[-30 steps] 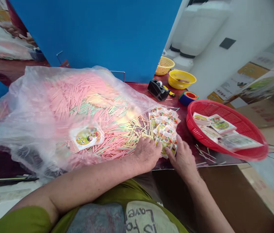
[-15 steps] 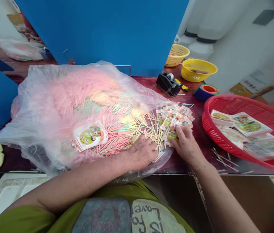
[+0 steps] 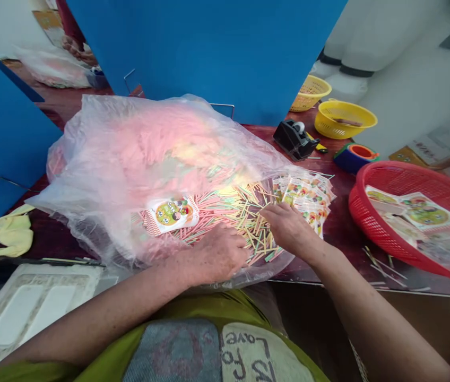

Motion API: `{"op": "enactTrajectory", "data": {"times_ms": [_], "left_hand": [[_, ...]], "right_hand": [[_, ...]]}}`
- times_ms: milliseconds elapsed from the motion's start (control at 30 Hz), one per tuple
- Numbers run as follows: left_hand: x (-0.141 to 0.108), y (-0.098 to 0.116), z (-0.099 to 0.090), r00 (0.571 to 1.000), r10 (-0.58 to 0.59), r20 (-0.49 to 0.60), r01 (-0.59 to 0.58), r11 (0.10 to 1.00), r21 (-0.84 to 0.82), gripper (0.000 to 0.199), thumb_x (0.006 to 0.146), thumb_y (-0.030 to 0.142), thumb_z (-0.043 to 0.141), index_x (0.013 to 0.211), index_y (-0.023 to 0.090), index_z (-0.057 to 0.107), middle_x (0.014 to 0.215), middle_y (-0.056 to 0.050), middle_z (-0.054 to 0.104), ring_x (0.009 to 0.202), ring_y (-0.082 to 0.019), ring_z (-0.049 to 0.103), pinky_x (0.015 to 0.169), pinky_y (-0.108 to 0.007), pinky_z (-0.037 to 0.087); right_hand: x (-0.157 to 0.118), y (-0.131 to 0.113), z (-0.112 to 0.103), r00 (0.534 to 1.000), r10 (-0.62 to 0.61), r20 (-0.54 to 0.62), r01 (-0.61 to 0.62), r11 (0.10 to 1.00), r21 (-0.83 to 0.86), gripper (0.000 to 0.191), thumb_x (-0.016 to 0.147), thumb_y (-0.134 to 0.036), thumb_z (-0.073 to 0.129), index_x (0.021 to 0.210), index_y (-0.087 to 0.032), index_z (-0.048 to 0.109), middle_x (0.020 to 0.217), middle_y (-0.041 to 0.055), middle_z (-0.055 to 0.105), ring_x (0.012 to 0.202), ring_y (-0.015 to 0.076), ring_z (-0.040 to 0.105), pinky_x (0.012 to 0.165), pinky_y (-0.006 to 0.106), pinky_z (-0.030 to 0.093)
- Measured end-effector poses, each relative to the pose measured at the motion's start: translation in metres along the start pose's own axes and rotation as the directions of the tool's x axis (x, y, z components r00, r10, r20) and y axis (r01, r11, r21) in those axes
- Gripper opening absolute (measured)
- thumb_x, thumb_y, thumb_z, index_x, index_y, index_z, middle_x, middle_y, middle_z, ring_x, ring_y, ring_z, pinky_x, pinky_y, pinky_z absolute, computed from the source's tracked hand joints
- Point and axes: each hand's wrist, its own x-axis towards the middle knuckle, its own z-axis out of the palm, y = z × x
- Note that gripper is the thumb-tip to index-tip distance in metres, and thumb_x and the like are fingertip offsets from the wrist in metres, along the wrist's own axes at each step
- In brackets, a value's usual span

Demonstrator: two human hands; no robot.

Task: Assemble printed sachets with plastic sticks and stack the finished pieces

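Both of your hands are working over the heap of thin pastel sticks [image 3: 244,225] spilling from the mouth of the clear plastic bag [image 3: 101,212]. Your left hand [image 3: 217,253] is pressing palm-down on the near side of the heap, its fingers loosely curled, and your right hand [image 3: 288,228] is reaching across the sticks with its fingers bunched. Whether either one has hold of any sticks, you can't tell from this view.

The biggest risk looks like spillage: the bag's slick film is sagging toward the near edge of the dark red worktop [image 3: 340,212], so a careless press or sweep could send sticks sliding over it. A few loose sticks [image 3: 384,268] are already lying on the worktop in front of the red plastic basket [image 3: 354,204]. Your right forearm is also passing close to the stack of printed sachets [image 3: 304,193], and catching them could scatter them into the sticks.

Farther right, a black tape dispenser [image 3: 293,139], a blue-and-orange roll of tape [image 3: 355,157] and a yellow plastic basket [image 3: 346,119] are sitting beyond your reach path. A printed card [image 3: 172,214] is lying against the bag, and a blue partition [image 3: 209,53] is standing along the far side.
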Motion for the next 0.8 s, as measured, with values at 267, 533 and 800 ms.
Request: {"op": "enactTrajectory", "data": {"times_ms": [267, 533, 800], "left_hand": [[-0.005, 0.006, 0.02, 1.0, 0.022, 0.008, -0.022, 1.0, -0.021, 0.009, 0.08, 0.02, 0.056, 0.073, 0.018, 0.061, 0.081, -0.003, 0.059, 0.079, -0.02, 0.048, 0.064, -0.035, 0.033], [-0.005, 0.001, 0.019, 0.999, 0.01, 0.032, -0.01, 1.0, -0.018, 0.017, 0.083, 0.021, 0.051, 0.07, 0.017, 0.061, 0.077, -0.004, 0.057, 0.074, -0.019, 0.044, 0.063, -0.035, 0.032], [-0.006, 0.001, 0.023, 1.0, -0.008, 0.004, 0.008, 0.999, -0.038, 0.018, 0.082, 0.022, 0.051, 0.068, 0.017, 0.061, 0.074, -0.005, 0.057, 0.071, -0.018, 0.044, 0.06, -0.033, 0.029]], "right_hand": [[0.014, -0.003, -0.004, 0.985, -0.107, 0.132, 0.115, 0.992, -0.054, 0.041, 0.075, -0.006, 0.042, 0.11, -0.021, 0.056, 0.116, 0.0076, 0.057, 0.103, 0.0257, 0.047, 0.078, 0.038, 0.037], [0.018, 0.009, 0.001, 0.935, -0.325, 0.139, 0.345, 0.926, -0.155, 0.055, 0.066, -0.008, 0.05, 0.121, -0.017, 0.049, 0.118, 0.0102, 0.056, 0.113, 0.0284, 0.043, 0.1, 0.05, 0.02], [0.004, 0.0, 0.006, 0.959, -0.28, 0.048, 0.283, 0.926, -0.249, 0.022, 0.085, -0.011, 0.04, 0.092, -0.015, 0.06, 0.096, 0.0108, 0.061, 0.097, 0.0256, 0.048, 0.09, 0.044, 0.03]]}}
